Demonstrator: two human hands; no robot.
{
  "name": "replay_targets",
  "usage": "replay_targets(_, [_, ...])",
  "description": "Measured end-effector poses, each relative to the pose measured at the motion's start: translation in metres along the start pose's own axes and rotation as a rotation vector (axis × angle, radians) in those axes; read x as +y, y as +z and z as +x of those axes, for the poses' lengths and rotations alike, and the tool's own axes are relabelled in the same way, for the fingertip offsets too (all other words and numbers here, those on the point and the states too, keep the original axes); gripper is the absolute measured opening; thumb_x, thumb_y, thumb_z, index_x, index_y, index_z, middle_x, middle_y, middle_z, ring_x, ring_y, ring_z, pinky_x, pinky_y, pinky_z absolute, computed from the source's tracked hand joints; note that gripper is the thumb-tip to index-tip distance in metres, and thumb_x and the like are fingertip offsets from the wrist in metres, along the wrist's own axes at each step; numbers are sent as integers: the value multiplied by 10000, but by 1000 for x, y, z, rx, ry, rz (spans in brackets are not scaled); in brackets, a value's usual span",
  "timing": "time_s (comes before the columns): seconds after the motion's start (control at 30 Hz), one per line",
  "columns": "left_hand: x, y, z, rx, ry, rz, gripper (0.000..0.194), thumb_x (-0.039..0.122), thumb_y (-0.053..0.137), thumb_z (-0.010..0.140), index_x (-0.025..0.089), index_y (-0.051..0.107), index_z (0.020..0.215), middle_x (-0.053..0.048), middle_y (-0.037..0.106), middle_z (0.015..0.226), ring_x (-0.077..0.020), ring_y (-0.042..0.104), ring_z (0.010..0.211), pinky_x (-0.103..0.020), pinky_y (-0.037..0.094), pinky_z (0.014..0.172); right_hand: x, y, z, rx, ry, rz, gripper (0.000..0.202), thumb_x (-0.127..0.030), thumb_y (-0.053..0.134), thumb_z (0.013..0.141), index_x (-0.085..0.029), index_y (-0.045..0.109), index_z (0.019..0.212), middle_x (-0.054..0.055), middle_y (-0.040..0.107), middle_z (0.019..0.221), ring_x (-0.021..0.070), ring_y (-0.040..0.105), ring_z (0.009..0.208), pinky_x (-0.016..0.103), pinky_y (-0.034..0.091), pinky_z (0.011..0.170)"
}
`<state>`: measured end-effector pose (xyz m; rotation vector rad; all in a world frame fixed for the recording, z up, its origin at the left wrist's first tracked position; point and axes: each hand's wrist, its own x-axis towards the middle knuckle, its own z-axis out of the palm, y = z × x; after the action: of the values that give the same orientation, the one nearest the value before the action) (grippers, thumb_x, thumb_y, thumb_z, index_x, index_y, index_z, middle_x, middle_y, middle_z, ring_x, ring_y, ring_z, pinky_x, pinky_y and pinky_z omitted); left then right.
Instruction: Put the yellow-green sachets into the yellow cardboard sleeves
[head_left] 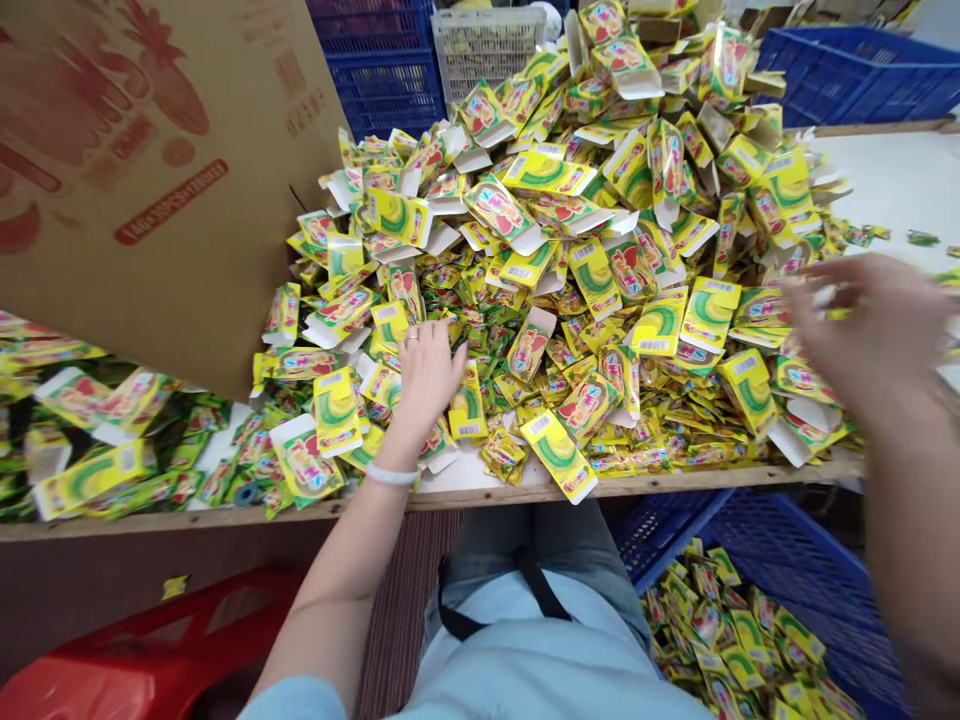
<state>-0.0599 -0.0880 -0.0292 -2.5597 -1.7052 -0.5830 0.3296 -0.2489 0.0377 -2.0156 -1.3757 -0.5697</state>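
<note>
A large heap of small yellow and green printed boxes (547, 170), many with open white flaps, covers the table. Small wrapped sachets (480, 310) lie among and under them. My left hand (431, 370), with a white band on the wrist, rests on the heap's near left part, fingers apart and pointing down among the sachets; nothing is clearly held. My right hand (862, 320) is blurred by motion over the heap's right side, near the boxes there. Its fingers are smeared, so what they hold, if anything, cannot be made out.
A big cardboard carton (150, 180) leans at the left. Blue crates (862, 75) and a white basket (487, 55) stand behind the heap. Below the table's wooden edge (637, 482) are a blue crate (795, 560) of boxes and a red stool (150, 650).
</note>
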Motion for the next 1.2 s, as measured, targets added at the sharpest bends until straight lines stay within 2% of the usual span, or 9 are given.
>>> replay_targets(0.13, [-10, 6, 13, -6, -81, 61, 514, 282, 610, 881, 75, 481, 1332, -233, 582, 1267, -380, 536, 1211, -532, 424, 1031, -105, 75, -23, -348, -305, -131, 372, -480, 695, 831, -109, 719, 841, 221, 708, 896, 381, 551, 1031, 501, 411, 849])
replay_targets(0.27, [-14, 9, 16, 24, -10, 61, 504, 298, 681, 867, 118, 506, 1303, -224, 544, 1302, -380, 503, 1255, -518, 422, 1029, -128, 112, -41, -421, -321, -181, 252, -280, 577, 851, -89, 724, 776, 225, 702, 805, 359, 511, 979, 524, 373, 847])
replay_targets(0.4, [-13, 12, 28, -27, 150, 119, 398, 270, 754, 819, 138, 591, 1158, -238, 463, 1410, -427, 397, 1359, -559, 340, 1093, -110, 104, -37, -313, -233, -34, 284, -213, 464, 893, -85, 716, 927, 203, 703, 818, 351, 555, 959, 527, 387, 869])
replay_targets(0.53, [-10, 12, 39, -62, 163, -15, 256, 234, 746, 819, 148, 595, 1008, -215, 560, 1300, -400, 450, 1319, -562, 339, 1094, -116, 82, -40, -207, -32, 527, 244, -361, 468, 971, -187, 634, 1007, 103, 695, 841, 254, 636, 776, 392, 485, 721])
replay_targets(0.63, [-3, 9, 33, -70, 104, -346, 196, 216, 655, 884, 160, 574, 1053, -130, 675, 1029, -296, 628, 1057, -488, 456, 986, -138, 67, -58, -318, 219, 1074, 300, -542, 604, 907, -246, 563, 882, -7, 632, 671, 163, 575, 486, 290, 450, 467])
replay_targets(0.73, [13, 5, 10, -112, 13, -853, 423, 241, 613, 906, 165, 479, 1300, -33, 690, 820, -197, 671, 776, -376, 540, 810, -164, 60, -81, -430, 337, 1322, 357, -577, 684, 845, -250, 542, 847, -64, 561, 561, 111, 475, 359, 237, 373, 350])
replay_targets(0.9, [44, -4, -42, -295, 36, -1367, 562, 365, 730, 803, 169, 593, 1311, -121, 723, 1160, -246, 687, 1061, -385, 542, 947, -181, 67, -100, -390, 92, 1160, 219, -457, 615, 932, -239, 607, 911, -32, 615, 660, 98, 509, 463, 225, 402, 445])
replay_targets(1.03, [49, -10, -68, -446, -118, -1583, 535, 484, 622, 876, 200, 623, 1329, -125, 675, 1309, -274, 665, 1151, -399, 562, 941, -173, 71, -106, -370, -110, 970, 113, -328, 566, 965, -239, 635, 976, 23, 701, 870, 124, 621, 612, 240, 455, 568])
replay_targets(1.2, [57, 2, -76, -261, -235, -1625, 555, 468, 776, 780, 184, 685, 1248, -116, 707, 1265, -273, 656, 1180, -369, 559, 967, -171, 76, -117, -344, -21, 936, 173, -347, 627, 924, -236, 625, 1057, 37, 688, 895, 149, 648, 683, 256, 504, 611])
